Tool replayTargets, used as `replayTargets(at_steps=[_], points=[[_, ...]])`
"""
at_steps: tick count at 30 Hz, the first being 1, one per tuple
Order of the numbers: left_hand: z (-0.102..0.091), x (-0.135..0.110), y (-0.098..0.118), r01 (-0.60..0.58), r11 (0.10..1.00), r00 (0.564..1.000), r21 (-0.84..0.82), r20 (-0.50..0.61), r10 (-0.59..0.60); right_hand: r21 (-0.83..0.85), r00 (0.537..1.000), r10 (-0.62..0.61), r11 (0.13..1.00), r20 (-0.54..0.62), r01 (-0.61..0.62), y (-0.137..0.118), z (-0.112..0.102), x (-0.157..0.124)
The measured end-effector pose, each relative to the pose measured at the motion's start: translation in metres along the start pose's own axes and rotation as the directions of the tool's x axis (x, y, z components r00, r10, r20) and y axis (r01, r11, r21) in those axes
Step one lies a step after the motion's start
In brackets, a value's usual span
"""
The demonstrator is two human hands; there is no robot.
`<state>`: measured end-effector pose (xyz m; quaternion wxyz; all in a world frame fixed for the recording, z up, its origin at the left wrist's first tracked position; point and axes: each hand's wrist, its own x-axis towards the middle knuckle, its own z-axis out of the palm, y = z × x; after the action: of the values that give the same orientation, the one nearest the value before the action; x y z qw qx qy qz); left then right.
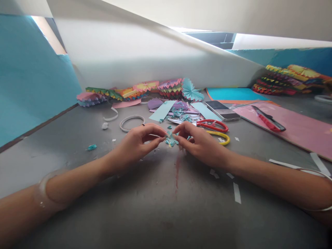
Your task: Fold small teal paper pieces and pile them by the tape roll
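My left hand [140,142] and my right hand [198,141] meet over the grey table [160,207], both pinching a small folded teal paper piece [171,139] between fingertips. The paper is notched along its edges and sits just above the tabletop. Each wrist wears a clear bangle. Red-handled scissors [212,125] and yellow-handled scissors [220,135] lie just behind my right hand.
Behind the hands lie teal paper strips and scraps [178,114], a phone [222,110], a tape ring [131,121], colourful folded paper fans [145,90], a pink sheet [298,129] with a red cutter [268,119], a teal sheet [233,94]. White snippets dot the table.
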<state>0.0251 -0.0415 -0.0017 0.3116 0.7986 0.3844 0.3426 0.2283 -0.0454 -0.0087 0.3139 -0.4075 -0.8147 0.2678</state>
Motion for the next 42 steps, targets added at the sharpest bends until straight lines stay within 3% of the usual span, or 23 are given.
replayTargets(at_steps=[8, 15, 24, 27, 32, 34, 37, 42], points=[[0.002, -0.002, -0.005, 0.037, 0.987, 0.998, -0.154, -0.045, -0.045, -0.128, 0.991, -0.133, 0.983, -0.001, 0.132, 0.002, 0.004, 0.002], [0.003, 0.000, 0.002, 0.098, 0.981, 0.995, -0.165, 0.006, -0.099, -0.279, 0.982, -0.170, 0.942, 0.079, 0.185, -0.005, -0.002, 0.000], [0.010, -0.002, 0.013, -0.035, 0.999, 0.998, 0.025, 0.052, 0.033, -0.331, 0.982, -0.185, 0.925, 0.037, 0.187, 0.007, -0.005, 0.002], [0.009, -0.002, 0.018, -0.071, 0.997, 0.991, -0.031, 0.109, 0.074, -0.368, 0.967, -0.240, 0.894, 0.091, 0.256, 0.008, -0.007, 0.002], [0.004, 0.000, 0.022, 0.117, 0.967, 0.987, -0.228, 0.131, -0.089, -0.516, 0.945, -0.304, 0.793, 0.124, 0.323, 0.003, -0.011, 0.002], [0.000, 0.000, 0.021, 0.107, 0.984, 0.993, -0.145, 0.063, -0.099, -0.575, 0.921, -0.358, 0.726, 0.151, 0.377, 0.001, -0.014, 0.002], [-0.007, 0.001, 0.018, 0.030, 0.994, 0.999, 0.110, -0.027, -0.027, -0.605, 0.891, -0.415, 0.668, 0.182, 0.434, 0.003, -0.014, 0.001], [-0.030, 0.010, 0.007, 0.011, 0.858, 0.995, 0.513, -0.087, 0.039, -0.570, 0.873, -0.445, 0.673, 0.198, 0.472, 0.011, -0.010, 0.001]])
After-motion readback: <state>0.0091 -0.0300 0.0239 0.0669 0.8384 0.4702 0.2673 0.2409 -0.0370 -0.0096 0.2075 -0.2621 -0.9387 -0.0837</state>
